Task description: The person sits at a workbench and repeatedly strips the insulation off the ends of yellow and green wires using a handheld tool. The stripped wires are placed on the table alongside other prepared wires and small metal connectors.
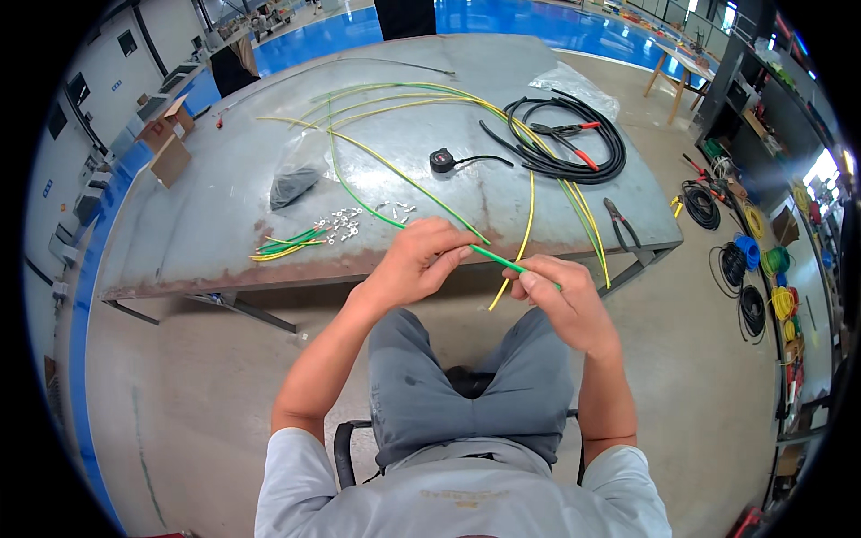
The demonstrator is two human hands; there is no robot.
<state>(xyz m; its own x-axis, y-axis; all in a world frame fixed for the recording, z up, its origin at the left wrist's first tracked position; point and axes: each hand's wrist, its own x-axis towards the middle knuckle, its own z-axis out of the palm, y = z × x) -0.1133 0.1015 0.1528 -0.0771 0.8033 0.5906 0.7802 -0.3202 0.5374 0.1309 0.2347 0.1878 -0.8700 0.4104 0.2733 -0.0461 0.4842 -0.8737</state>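
A green-and-yellow wire [495,257] stretches between my two hands at the table's front edge. My left hand [424,257] is closed on it, thumb and fingers pinching. My right hand [558,291] pinches the same wire farther right, near what looks like its end. Beyond my left hand, the wire seems to run on across the table. Other long yellow-green wires [405,170] arch over the tabletop, some hanging past the front edge. Left of my left hand lie a bundle of short cut wires [289,246] and several small metal cable lugs [343,224].
On the metal table [224,179] lie a coil of black cable [613,148] with red-handled cutters [565,131], pliers [620,224], a black tape measure [441,160] and a plastic bag of dark pieces [296,186]. Cardboard boxes [169,161] stand far left; cable coils [752,309] lie at right.
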